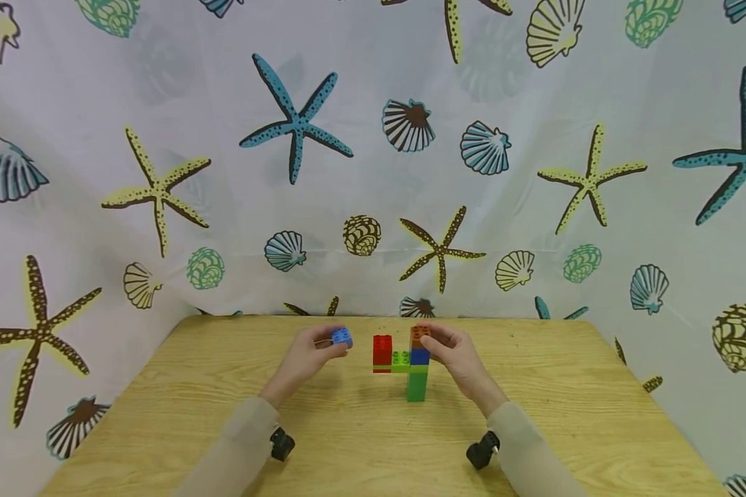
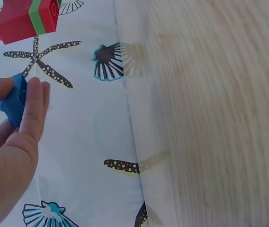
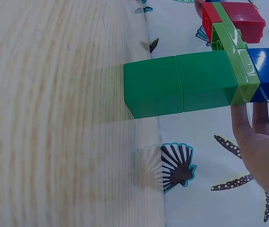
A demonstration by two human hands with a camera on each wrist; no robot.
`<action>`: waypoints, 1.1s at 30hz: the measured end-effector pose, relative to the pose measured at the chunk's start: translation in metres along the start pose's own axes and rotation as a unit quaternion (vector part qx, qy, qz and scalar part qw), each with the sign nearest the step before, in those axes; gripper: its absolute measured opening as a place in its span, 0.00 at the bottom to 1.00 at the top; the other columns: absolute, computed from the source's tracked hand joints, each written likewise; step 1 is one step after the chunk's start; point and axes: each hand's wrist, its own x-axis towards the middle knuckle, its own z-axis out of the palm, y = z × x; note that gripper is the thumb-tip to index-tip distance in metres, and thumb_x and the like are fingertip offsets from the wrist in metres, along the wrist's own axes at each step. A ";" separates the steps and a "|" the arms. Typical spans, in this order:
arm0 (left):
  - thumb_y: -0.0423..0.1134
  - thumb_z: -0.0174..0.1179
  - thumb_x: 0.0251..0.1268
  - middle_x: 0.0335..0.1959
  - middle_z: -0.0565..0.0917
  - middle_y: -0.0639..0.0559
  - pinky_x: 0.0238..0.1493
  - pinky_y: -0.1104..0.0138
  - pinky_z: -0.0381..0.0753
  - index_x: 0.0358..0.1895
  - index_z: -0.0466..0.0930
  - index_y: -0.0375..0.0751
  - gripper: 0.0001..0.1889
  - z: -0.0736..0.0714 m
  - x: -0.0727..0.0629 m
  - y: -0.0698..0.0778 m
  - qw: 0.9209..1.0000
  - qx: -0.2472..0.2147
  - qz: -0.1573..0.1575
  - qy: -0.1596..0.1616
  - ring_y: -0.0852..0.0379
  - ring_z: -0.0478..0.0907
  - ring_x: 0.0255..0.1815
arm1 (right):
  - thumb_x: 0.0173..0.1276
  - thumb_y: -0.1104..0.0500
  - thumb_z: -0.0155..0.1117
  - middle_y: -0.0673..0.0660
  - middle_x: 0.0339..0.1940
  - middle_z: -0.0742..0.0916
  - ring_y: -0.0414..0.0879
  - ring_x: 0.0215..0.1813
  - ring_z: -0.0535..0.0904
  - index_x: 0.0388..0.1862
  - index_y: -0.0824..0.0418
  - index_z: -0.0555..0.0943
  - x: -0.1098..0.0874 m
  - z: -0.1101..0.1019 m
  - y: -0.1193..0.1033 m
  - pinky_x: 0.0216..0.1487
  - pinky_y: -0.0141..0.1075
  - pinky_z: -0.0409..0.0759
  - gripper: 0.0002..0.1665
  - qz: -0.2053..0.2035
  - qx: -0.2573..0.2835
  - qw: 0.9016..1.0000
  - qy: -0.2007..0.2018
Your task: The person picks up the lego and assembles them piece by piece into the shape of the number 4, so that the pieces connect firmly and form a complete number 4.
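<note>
A light blue toy brick [image 1: 342, 336] is pinched between the thumb and fingers of my left hand [image 1: 307, 353], raised left of a toy brick tower. Its base is a stack of green bricks [image 3: 153, 85] standing upright on the table. Across that stack lies a lime green piece [image 1: 400, 359] reaching left, with a red brick [image 1: 382, 345] on its far end. Above the base sit a dark blue brick [image 1: 419, 357] and, topmost, an orange brick [image 1: 420, 331]. My right hand [image 1: 465, 362] holds the tower's upper right side, thumb by the orange brick, other fingertips partly hidden.
The wooden table [image 1: 354, 449] extends around both hands. Behind and beside it hangs a pale curtain [image 1: 360, 179] printed with starfish and shells. A small black camera sits at each wrist.
</note>
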 end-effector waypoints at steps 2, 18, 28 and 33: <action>0.35 0.60 0.69 0.57 0.80 0.36 0.54 0.59 0.82 0.67 0.70 0.34 0.25 0.003 0.000 0.002 1.000 -0.011 0.011 0.002 0.45 0.82 0.55 | 0.74 0.58 0.59 0.54 0.56 0.83 0.39 0.53 0.81 0.70 0.68 0.70 0.000 -0.001 0.001 0.55 0.33 0.80 0.29 0.001 0.001 1.000 0.001; 0.35 0.59 0.70 0.50 0.83 0.38 0.43 0.63 0.84 0.66 0.73 0.35 0.22 0.023 0.002 0.012 0.997 0.040 0.049 0.038 0.52 0.81 0.40 | 0.73 0.56 0.60 0.53 0.56 0.83 0.38 0.53 0.81 0.70 0.68 0.68 -0.002 -0.001 -0.002 0.56 0.34 0.79 0.31 0.000 -0.007 1.000 -0.003; 0.41 0.60 0.70 0.52 0.84 0.44 0.52 0.66 0.82 0.65 0.74 0.40 0.22 0.036 0.000 0.020 0.992 0.065 0.101 0.036 0.50 0.82 0.51 | 0.73 0.57 0.60 0.52 0.56 0.83 0.39 0.53 0.81 0.70 0.69 0.69 0.001 -0.001 0.000 0.57 0.36 0.80 0.30 0.000 0.002 1.000 -0.003; 0.44 0.61 0.69 0.51 0.84 0.51 0.51 0.67 0.80 0.63 0.77 0.47 0.21 0.042 0.000 0.021 0.992 0.069 0.102 0.040 0.54 0.80 0.51 | 0.73 0.57 0.60 0.55 0.57 0.83 0.39 0.53 0.81 0.69 0.68 0.69 0.000 -0.001 0.000 0.56 0.35 0.80 0.30 -0.003 -0.001 1.000 -0.006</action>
